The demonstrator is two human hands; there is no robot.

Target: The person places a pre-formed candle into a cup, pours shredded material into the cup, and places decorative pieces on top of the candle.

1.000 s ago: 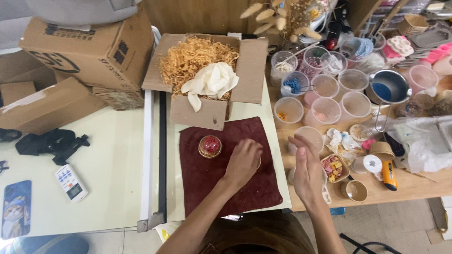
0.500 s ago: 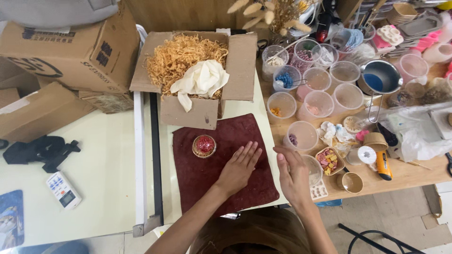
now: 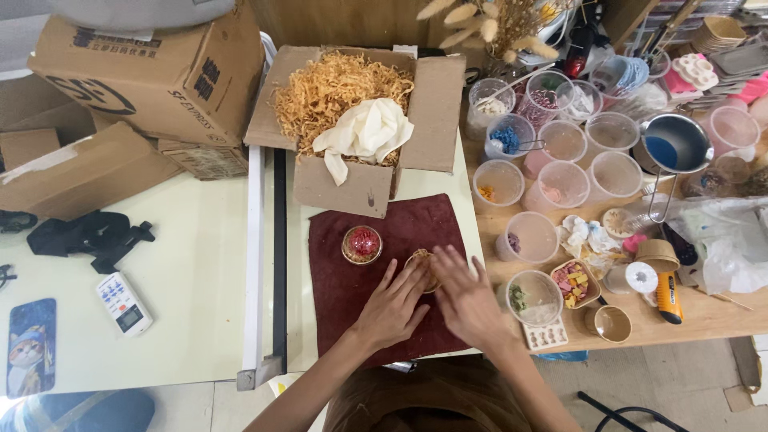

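Right hand (image 3: 468, 304) moved in from cups to meet left hand (image 3: 394, 308) on cloth (image 3: 340, 276); both hands flat, fingers spread, fingertips touching small gold dish (image 3: 422, 268); red dish (image 3: 362, 245) just left.

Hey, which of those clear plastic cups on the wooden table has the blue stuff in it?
The clear cup with blue bits, in the back rows just right of the open cardboard box; the neighbouring cups hold pink, orange or pale contents.

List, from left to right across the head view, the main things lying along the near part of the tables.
Phone with cat case → white remote → dark red cloth → left hand → right hand → orange tool.
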